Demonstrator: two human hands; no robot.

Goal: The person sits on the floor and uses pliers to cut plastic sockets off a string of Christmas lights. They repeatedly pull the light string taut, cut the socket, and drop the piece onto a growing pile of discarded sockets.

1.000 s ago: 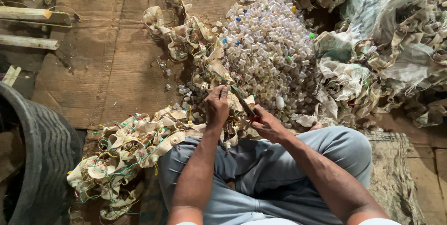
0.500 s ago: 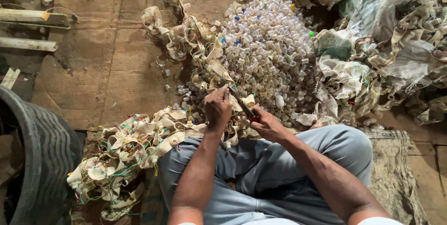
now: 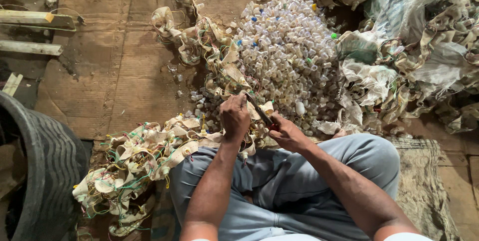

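Seated position on the floor, legs in grey-blue trousers folded under the work.

The left hand was closed in a pinch-and-curl over a section of the long cream-coloured strip of paper-like backing studded with small pieces and threaded with green, yellow and red wires; the grip was held just in front of the knees. From there the strip was seen to trail down to a tangled heap at the left knee and up past the hand toward the top of the frame.

The right hand was wrapped shut round the red-handled end of a pair of dark metal cutters, the blades pointed up and left, meeting the strip just beside the left fingers. How far the blades stood apart could not be told.

A large heap of small translucent white plastic caps, a few blue, green and yellow, lay directly beyond the hands on flattened brown cardboard sheets. Crumpled plastic sacking and more strip was piled to the right; a black ribbed rubber tyre stood at the left.

Judged step: a small piece being cut from the strip. The next cut was judged to call for the strip to be fed forward and the blades kept clear of the left fingers.
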